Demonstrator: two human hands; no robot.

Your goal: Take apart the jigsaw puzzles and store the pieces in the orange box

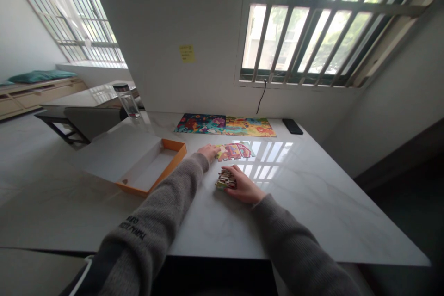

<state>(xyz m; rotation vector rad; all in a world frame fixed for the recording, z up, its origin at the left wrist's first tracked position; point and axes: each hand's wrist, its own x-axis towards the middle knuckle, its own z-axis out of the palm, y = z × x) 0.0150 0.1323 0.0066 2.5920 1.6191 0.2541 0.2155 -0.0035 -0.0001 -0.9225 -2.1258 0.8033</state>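
A partly joined jigsaw puzzle (pixel 237 151) with a red barn picture lies flat on the white marbled table. At its left end my left hand (pixel 208 151) has its fingers closed together on a yellow-green puzzle piece, touching the joined part. Closer to me, my right hand (pixel 245 187) grips a stack of puzzle pieces (pixel 226 179), thumb on the near side and fingers on the far side. The stack is on edge, so the pictures on most of its pieces are hidden.
Two finished puzzle pictures (pixel 225 125) lie side by side along the wall. An open orange-rimmed box (pixel 178 146) stands left of my left arm. A glass bottle (pixel 127 101) is at the back left, a black phone (pixel 292 126) at the back right.
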